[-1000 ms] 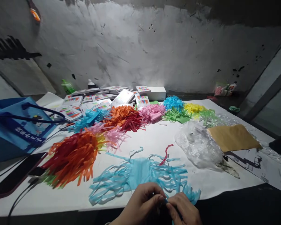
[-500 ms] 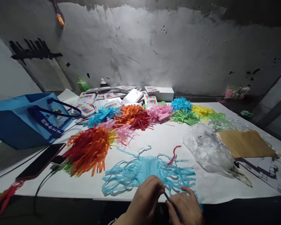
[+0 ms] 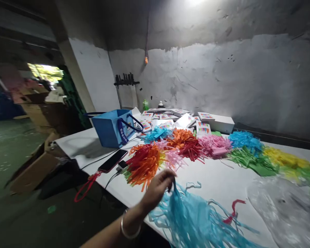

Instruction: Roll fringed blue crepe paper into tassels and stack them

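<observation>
My left hand (image 3: 158, 187), with a bangle at the wrist, pinches the end of a blue fringed tissue tassel (image 3: 179, 213) and holds it up over the table's front edge. Strands hang down from the fingers. Beneath and to the right, a light blue fringed sheet (image 3: 198, 206) lies spread on the white table (image 3: 237, 175). A red strip (image 3: 232, 213) rests by its fringe. Beyond my hand sits an orange and red tassel bundle (image 3: 144, 163). My right hand is out of view.
A blue bag (image 3: 110, 131), phone (image 3: 113, 161) and cables are at the left. Behind are a row of colored tassels and a pile of flat packs (image 3: 167, 117). Clear plastic (image 3: 281, 210) lies at the right. Cardboard boxes (image 3: 33, 168) stand on the floor.
The view has swung left. My left hand has lifted the blue tassel up and away from my right hand, which has left the view.
</observation>
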`<state>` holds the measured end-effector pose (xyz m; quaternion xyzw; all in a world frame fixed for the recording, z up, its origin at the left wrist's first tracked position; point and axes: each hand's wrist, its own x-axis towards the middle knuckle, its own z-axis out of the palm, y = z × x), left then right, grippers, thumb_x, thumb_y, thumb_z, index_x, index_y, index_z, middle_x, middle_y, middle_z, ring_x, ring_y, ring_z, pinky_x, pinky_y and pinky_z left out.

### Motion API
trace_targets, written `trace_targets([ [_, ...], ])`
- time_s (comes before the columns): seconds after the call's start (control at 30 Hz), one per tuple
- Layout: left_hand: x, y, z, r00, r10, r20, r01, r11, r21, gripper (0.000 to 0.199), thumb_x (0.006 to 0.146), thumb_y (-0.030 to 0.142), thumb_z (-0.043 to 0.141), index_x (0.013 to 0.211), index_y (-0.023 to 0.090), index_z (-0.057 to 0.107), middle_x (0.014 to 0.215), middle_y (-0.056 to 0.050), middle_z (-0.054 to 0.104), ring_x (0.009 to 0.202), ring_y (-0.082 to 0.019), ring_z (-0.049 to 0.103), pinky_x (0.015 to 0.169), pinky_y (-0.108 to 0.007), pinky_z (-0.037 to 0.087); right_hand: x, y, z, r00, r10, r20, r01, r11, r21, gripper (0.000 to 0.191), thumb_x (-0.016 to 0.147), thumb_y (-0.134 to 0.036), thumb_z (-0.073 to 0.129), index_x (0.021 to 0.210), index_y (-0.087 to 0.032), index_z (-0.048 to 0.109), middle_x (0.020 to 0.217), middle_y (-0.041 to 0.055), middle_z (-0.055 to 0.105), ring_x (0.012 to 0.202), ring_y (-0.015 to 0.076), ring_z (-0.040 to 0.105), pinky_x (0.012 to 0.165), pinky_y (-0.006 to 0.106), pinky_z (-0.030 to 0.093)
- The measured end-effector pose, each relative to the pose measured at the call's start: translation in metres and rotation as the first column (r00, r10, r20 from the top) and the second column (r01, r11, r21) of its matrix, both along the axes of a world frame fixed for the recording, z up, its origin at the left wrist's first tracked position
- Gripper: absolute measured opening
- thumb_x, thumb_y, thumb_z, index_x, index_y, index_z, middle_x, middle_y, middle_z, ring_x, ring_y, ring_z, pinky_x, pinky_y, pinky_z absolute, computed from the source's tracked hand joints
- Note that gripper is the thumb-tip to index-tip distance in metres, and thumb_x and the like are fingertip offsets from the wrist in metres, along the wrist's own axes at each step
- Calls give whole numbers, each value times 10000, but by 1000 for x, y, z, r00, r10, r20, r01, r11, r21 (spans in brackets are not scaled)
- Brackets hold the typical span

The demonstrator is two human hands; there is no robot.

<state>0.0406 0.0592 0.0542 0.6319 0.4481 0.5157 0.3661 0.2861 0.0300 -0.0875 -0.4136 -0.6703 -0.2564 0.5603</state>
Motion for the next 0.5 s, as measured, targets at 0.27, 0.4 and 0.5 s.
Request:
trace_targets([
  [0.27,-105,128,67,909,310,-280,-211,919,333,307,886,332,577,1141,166,616,1175,-136,623,1151,-309,531,1065,-529,382,-38,36,-32,998,-34,54,22,979,205,405,965,-336,482,1347,-369,612,848,34,764,754,293,748,477,379,549],
  [0.4,-43,79,7,871,14,-492,179,922,345,229,940,350,579,1112,220,658,1143,-101,684,1128,-264,594,1032,-430,443,-7,-18,-42,900,33,435,-25,999,-23,406,986,-186,329,1152,-201,699,938,54,783,799,198,758,636,305,590],
  [0.5,11,17,-54,704,-286,-650,551,798,246,338,801,427,778,1092,283,684,1129,-35,725,1013,-214,658,911,-307,500,10,-27,-30,708,101,699,-7,991,-136,367,961,-301,419,1083,-121,715,1101,104,763,965,254,747,739,362,610],
])
